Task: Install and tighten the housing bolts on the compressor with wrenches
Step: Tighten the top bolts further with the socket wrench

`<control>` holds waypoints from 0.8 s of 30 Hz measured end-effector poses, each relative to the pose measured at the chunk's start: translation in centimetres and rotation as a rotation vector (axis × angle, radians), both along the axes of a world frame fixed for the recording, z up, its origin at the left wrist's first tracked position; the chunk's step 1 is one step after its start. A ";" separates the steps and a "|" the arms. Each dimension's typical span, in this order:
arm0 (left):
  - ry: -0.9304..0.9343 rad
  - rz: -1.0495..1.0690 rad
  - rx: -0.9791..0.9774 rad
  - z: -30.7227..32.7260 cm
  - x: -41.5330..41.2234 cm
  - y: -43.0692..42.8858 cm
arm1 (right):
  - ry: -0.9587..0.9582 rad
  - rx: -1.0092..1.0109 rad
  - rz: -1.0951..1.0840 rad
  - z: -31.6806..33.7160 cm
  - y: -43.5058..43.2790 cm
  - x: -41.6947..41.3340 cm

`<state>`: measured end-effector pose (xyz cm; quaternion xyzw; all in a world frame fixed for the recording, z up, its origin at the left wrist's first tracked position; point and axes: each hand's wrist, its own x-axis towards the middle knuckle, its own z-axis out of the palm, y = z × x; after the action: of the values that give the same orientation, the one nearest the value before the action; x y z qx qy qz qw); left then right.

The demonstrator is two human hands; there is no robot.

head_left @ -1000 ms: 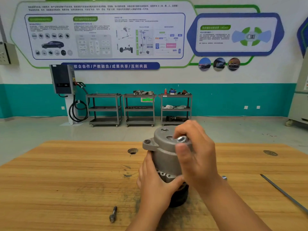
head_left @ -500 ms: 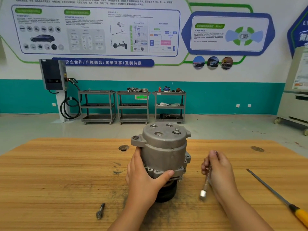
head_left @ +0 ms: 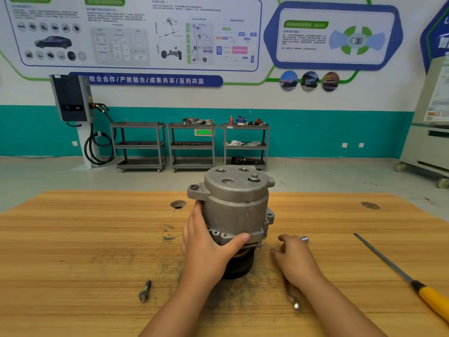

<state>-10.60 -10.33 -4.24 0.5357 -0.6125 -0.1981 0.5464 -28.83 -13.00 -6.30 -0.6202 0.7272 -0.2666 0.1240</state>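
Compressor (head_left: 237,210) stands upright on its dark pulley end at the middle of the table (head_left: 73,239). The left hand (head_left: 206,242) grips its lower body, thumb across the front flange and fingers round the far side.

Progress, as judged: early. One seated bolt (head_left: 254,177) stands in the top of the housing; whether it is tight cannot be told. Two other small holes in the top face look unfilled. A loose bolt (head_left: 145,291) lies on the wood at the front left, well apart from the compressor. No wrench is in view, so the tightening appears not yet begun.

The right hand (head_left: 295,261) lies low over the table just to the right of the compressor, fingers loosely curled. A bolt head (head_left: 304,239) shows just beyond its knuckles, and a blurred metal piece (head_left: 295,304) shows beside the forearm. Whether the hand holds either cannot be told.

Edges and room: the far table edge runs close behind the compressor; the near edge is out of view. There is open wood on both sides. A yellow-handled tool (head_left: 398,273) lies slantwise at the right, well apart from the right hand. A round table hole (head_left: 178,204) sits just left of the housing, a likely trap for a rolling bolt.
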 end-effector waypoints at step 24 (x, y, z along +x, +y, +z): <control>-0.003 -0.008 0.006 0.3 -0.1 0.2 | -0.623 0.018 0.142 6.3 2.1 -3.9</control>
<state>-10.67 -10.17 -3.98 0.5351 -0.6148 -0.2017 0.5431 -32.74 -10.90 0.05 -0.5567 0.6115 -0.4280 0.3646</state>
